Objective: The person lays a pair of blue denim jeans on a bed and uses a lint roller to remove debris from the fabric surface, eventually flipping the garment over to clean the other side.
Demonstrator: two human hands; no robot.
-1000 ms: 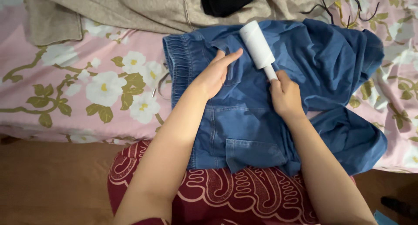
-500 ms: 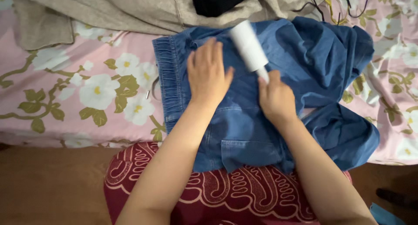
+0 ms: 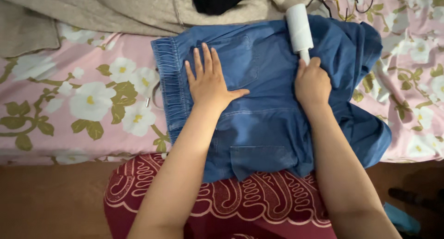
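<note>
One pair of blue jeans [image 3: 268, 114] lies centred on one floral sheet [image 3: 88, 100]. The left hand [image 3: 210, 81] presses flat on them, fingers spread wide. At 1 o'clock, the right hand [image 3: 313, 84] grips one white lint roller [image 3: 299, 28], resting on the denim.

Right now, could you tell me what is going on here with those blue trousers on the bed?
A person has blue denim trousers spread over a pink floral bedsheet. The left hand lies flat on the fabric near the elastic waistband, fingers spread. The right hand grips the handle of a white lint roller, whose roll rests on the denim.
</note>
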